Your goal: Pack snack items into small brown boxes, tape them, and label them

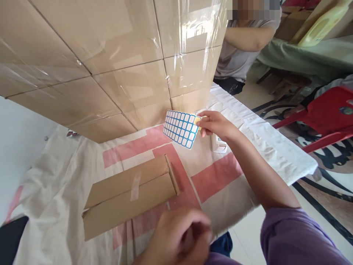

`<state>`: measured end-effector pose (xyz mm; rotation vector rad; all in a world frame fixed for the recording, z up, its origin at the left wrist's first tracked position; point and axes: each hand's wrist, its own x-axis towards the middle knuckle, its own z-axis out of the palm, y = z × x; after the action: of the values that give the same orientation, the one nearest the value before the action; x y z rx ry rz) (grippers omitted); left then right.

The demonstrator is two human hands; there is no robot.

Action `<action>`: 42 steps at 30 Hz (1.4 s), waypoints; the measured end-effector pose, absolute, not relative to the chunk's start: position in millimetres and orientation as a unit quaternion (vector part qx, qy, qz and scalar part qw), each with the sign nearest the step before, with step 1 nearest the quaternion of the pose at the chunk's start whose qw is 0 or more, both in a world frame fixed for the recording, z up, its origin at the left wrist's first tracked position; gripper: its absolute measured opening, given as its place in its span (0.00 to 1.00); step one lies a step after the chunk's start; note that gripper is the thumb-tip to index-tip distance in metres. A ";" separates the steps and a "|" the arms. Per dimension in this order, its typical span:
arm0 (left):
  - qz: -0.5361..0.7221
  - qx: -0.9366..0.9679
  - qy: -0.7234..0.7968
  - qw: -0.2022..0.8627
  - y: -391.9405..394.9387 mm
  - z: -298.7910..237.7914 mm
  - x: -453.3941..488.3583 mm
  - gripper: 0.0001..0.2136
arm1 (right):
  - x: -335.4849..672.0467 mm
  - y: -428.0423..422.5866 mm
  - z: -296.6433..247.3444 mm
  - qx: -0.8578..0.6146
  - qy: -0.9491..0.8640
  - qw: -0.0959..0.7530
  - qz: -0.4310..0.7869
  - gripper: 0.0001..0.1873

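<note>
A sheet of blue-bordered white label stickers [180, 129] hangs in the air, slightly curved, with one yellow patch near its right edge. My right hand [213, 125] pinches that right edge between thumb and fingers. My left hand [182, 235] is low at the front, its fingers curled and somewhat blurred; whether anything is inside them is hidden. Between the left hand and the tall stack lies a closed cardboard box [129, 193], with a short strip of clear tape across its top seam. Below my right hand, a small white object [219, 144] stands on the cloth, partly covered.
Cardboard boxes [129, 84] wrapped in clear film form a high wall at the back of the cloth-covered table [284, 158]. Beyond it sits another person [237, 55]. A red chair [331, 117] stands at right, and a yellow bottle [322, 24] lies farther back. A dark object [12, 235] shows at lower left.
</note>
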<state>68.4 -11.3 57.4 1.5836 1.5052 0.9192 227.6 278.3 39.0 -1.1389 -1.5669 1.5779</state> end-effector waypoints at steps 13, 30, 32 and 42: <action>0.563 0.560 0.605 0.054 131.3 -1.3 115.2 0.11 | 238.8 216.8 -2.0 -0.245 -0.559 0.418 0.673 0.13; 0.518 0.558 0.645 0.063 133.5 0.5 88.7 0.07 | 229.6 205.7 -6.3 -0.254 -0.609 0.456 0.597 0.16; 0.561 0.511 0.640 0.116 131.3 3.7 88.3 0.08 | 231.7 207.2 -10.5 -0.267 -0.608 0.468 0.584 0.17; 0.675 0.426 0.537 0.272 105.0 41.9 92.4 0.10 | 224.6 246.4 -10.6 -0.407 -0.534 0.589 0.450 0.18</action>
<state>92.4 105.0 41.9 1.1462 1.4471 1.8181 224.6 246.4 -10.6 -0.9481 -1.2437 1.0471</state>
